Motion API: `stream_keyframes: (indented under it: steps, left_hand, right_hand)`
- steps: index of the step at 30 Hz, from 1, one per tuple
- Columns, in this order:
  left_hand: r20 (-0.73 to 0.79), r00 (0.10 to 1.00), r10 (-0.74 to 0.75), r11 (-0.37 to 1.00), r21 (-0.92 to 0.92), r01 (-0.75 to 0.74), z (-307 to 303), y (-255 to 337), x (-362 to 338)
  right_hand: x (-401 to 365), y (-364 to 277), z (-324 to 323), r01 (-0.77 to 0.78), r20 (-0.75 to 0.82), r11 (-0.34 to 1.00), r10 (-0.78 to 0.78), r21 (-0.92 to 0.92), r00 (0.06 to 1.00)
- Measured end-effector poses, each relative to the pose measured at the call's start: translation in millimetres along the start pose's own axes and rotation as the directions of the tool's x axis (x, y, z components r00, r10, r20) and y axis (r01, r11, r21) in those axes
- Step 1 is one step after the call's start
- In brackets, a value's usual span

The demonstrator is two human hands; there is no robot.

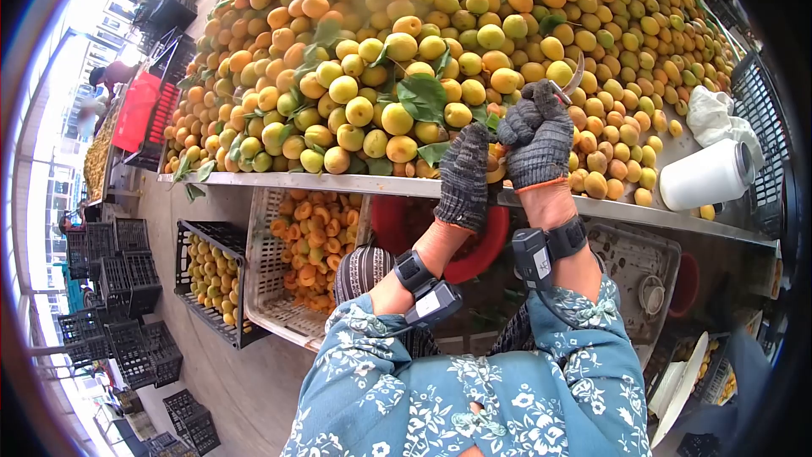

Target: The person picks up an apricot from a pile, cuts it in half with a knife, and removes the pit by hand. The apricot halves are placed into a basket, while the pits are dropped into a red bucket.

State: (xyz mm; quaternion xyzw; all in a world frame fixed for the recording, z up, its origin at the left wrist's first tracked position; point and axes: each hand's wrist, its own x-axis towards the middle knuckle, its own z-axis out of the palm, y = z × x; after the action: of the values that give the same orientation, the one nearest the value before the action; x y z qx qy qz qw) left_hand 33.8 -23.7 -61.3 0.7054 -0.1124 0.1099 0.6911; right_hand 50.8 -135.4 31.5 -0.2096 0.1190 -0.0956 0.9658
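Observation:
Both my hands wear dark grey knitted gloves and meet at the front edge of a metal table (pixel 372 184) heaped with yellow-orange apricots (pixel 397 118). My right hand (pixel 539 135) is closed round a small knife (pixel 575 79), its curved blade sticking up past the fingers. Beside it, my left hand (pixel 465 171) has its fingers pressed together; an orange piece of fruit (pixel 496 165) shows between the two hands, partly hidden by the gloves. Green leaves (pixel 421 98) lie on the heap just beyond my left hand.
Below the table are a white crate of halved apricots (pixel 254 271), a black crate of whole ones (pixel 183 288), a red basin (pixel 474 264) and a grey tray (pixel 673 288). A white container (pixel 702 176) stands at right. Black crates (pixel 127 281) are stacked on the left floor.

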Motion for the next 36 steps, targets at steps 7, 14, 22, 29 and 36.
stream_keyframes:
  steps: [7, 14, 22, 29, 36]
  left_hand:
    - [0.056, 0.998, -0.018, 1.0, 0.014, 0.017, 0.3, 40.3, 2.1]
    - [0.211, 0.855, -0.474, 0.646, -0.577, 0.5, -0.5, 5.1, 4.5]
    - [0.537, 0.606, -0.586, 0.324, -0.531, 0.783, -41.4, 66.3, 38.5]
    - [0.515, 0.567, -0.642, 0.229, -0.577, 0.784, -55.9, 83.7, 45.7]
    - [0.572, 0.59, -0.57, 0.117, -0.654, 0.748, -53.8, 66.1, 45.4]
  right_hand:
    - [1.6, -0.6, -5.0, -0.048, -0.051, 0.996, 0.052, 0.077, 0.997]
    - [-1.5, -0.6, -4.6, -0.036, -0.085, 0.995, 0.044, 0.095, 0.995]
    - [-10.4, -24.1, 16.3, 0.222, 0.352, 0.74, 0.022, -0.634, 0.936]
    - [-19.7, -7.8, 10.6, 0.583, 0.603, 0.164, 0.302, -0.796, 0.738]
    - [-27.2, 20.9, 18.5, 0.745, 0.754, 0.119, 0.085, -0.657, 0.651]
